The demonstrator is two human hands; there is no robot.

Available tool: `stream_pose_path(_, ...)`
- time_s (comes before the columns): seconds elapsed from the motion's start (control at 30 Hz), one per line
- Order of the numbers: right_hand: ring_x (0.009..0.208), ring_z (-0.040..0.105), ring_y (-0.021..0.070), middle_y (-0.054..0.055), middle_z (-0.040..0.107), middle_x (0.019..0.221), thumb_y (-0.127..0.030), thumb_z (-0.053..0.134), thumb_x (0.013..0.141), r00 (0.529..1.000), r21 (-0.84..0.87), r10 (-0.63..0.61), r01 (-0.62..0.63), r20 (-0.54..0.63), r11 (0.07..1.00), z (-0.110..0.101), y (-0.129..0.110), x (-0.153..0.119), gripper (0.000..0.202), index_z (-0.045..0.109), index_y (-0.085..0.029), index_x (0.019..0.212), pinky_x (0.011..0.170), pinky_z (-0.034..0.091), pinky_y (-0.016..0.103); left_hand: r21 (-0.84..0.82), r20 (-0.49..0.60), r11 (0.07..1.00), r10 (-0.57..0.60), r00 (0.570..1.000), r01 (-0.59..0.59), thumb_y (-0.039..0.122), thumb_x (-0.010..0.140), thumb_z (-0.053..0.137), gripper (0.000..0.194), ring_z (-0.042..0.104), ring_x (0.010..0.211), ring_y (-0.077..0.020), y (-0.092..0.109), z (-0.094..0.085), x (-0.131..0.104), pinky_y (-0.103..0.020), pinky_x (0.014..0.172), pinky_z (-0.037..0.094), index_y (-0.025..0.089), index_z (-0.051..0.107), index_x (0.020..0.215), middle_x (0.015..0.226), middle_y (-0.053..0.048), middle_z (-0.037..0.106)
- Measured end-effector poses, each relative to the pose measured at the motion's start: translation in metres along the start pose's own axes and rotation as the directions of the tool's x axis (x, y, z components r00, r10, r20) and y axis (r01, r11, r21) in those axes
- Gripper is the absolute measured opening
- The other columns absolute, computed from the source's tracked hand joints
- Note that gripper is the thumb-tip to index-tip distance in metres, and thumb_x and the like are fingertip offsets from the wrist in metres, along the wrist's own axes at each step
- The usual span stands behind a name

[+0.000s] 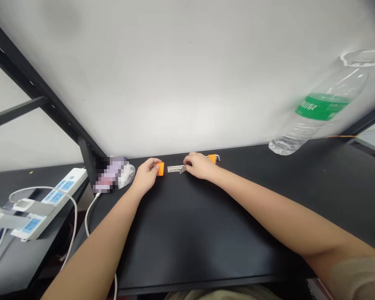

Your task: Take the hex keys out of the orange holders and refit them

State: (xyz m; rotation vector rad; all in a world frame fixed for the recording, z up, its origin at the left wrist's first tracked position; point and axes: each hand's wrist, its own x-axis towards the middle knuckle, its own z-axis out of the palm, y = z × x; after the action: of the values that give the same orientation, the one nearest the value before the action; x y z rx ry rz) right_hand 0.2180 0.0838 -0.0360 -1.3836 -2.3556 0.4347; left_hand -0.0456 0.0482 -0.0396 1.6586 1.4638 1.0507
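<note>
we work at the far edge of a black table point(187, 233), right where it meets the white wall point(175, 75), so there is no room beyond our hands, while the whole dark surface between our forearms and the near edge lies open. our left hand point(147, 174) is closed around an orange holder point(160, 168), thumb and fingers pinching it, and it sits on the table close to the wall. just right of the holder a row of hex keys point(176, 168) lies flat, thin silvery rods side by side, their ends toward our right hand point(200, 166). that hand is curled over the right end of the row, fingertips down at the keys; we cannot tell whether it grips one or only touches them. behind the right hand a second holder point(213, 158), also orange, shows with short metal tips sticking out to the right, almost against the wall. to the left of our left hand, near it, a crumpled clear bag point(127, 174) rests beside a blurred packet point(108, 177) at the table's left edge, where a black frame post point(87, 162) rises. past that edge a power strip point(46, 202) with white cables lies on a lower surface. well to the right a clear bottle point(318, 108) with a green label stands near the wall, leaving wide bare table between it and our right arm.
</note>
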Motion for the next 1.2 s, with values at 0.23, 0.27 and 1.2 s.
stream_pose_path(0.23, 0.091, 0.065, 0.0218, 0.006, 0.068, 0.101, -0.027, 0.065, 0.091, 1.000, -0.004, -0.004, 0.004, 0.001, 1.000, 0.001, -0.002, -0.001, 0.008, 0.073, -0.024, 0.090, 0.081, 0.047, 0.031, 0.073, -0.050, 0.997, 0.031, 0.998, -0.027, 0.032, 0.091, 0.053, 0.029, 0.068, 0.093, -0.0207, -0.002, -0.001, 0.002, -0.035, 0.089, 0.054, 0.020, 0.069, 0.112, 0.103, -0.005, 0.073)
stream_pose_path(0.27, 0.092, 0.065, 0.0217, 0.006, 0.068, 0.102, -0.029, 0.065, 0.091, 1.000, -0.002, -0.009, 0.009, 0.004, 1.000, 0.001, -0.003, 0.000, 0.010, 0.073, -0.024, 0.090, 0.081, 0.047, 0.031, 0.080, -0.054, 0.996, 0.037, 0.998, -0.032, 0.032, 0.091, 0.053, 0.029, 0.067, 0.095, -0.0209, -0.002, -0.001, 0.002, -0.035, 0.091, 0.053, 0.021, 0.069, 0.112, 0.105, -0.005, 0.073)
stream_pose_path(1.2, 0.082, 0.064, 0.0165, 0.005, 0.070, 0.097, -0.009, 0.057, 0.094, 0.926, 0.252, -0.266, 0.334, -0.268, 0.908, -0.015, -0.025, -0.007, 0.017, 0.071, -0.019, 0.098, 0.079, 0.049, 0.031, -0.295, -0.096, 0.955, -0.067, 0.993, 0.036, 0.039, 0.084, 0.070, 0.037, 0.064, 0.081, -0.0176, 0.008, 0.005, 0.000, -0.030, 0.076, 0.051, 0.015, 0.073, 0.112, 0.101, -0.007, 0.075)
